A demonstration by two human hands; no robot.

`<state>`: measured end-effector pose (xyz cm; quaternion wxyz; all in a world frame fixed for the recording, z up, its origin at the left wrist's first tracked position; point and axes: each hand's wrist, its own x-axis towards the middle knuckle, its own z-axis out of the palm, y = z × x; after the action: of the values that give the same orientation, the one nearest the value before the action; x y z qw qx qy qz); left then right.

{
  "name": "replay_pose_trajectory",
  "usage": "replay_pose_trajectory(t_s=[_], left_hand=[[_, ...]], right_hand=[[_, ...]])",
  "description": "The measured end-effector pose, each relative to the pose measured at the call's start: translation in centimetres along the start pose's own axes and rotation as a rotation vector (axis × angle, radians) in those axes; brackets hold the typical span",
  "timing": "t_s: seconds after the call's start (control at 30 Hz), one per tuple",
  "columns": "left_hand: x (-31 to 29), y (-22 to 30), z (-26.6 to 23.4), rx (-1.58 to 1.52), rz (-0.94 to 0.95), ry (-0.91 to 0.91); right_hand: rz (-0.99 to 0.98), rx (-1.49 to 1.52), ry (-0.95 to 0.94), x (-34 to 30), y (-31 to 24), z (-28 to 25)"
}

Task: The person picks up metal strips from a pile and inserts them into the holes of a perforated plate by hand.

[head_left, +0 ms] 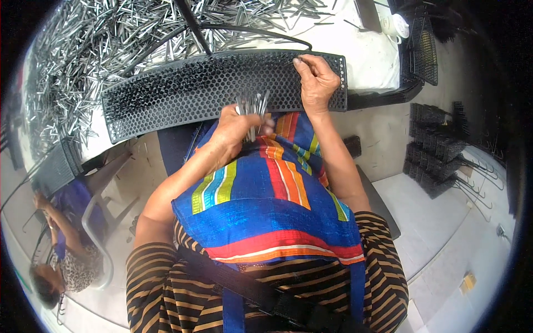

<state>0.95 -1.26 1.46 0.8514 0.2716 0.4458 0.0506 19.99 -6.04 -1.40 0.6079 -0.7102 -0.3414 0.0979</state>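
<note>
My left hand [236, 130] is closed around a bundle of thin metal pins [252, 105], held upright just below the near edge of a long black perforated tray [183, 94]. My right hand [316, 83] rests on the tray's right part, fingertips pinched at a hole near its far edge; whether a pin is between them is hidden. The tray's left and middle holes look filled with dark pins. A big heap of loose shiny metal pins [111, 44] lies on the white table beyond the tray.
A black cable [244, 30] curves over the pile. Stacks of black perforated trays [436, 147] stand on the floor at right, more at upper right [422, 50]. Another person [61, 244] sits at lower left beside a plastic chair. A striped apron covers my lap.
</note>
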Motion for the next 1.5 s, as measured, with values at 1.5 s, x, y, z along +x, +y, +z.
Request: replay_pose_trajectory(t_s=[1.5], left_hand=[[-1.2, 0.4, -2.3, -0.267, 0.046, 0.038]], right_hand=[[0.433, -0.045, -0.652, -1.6, -5.3, 1.5]])
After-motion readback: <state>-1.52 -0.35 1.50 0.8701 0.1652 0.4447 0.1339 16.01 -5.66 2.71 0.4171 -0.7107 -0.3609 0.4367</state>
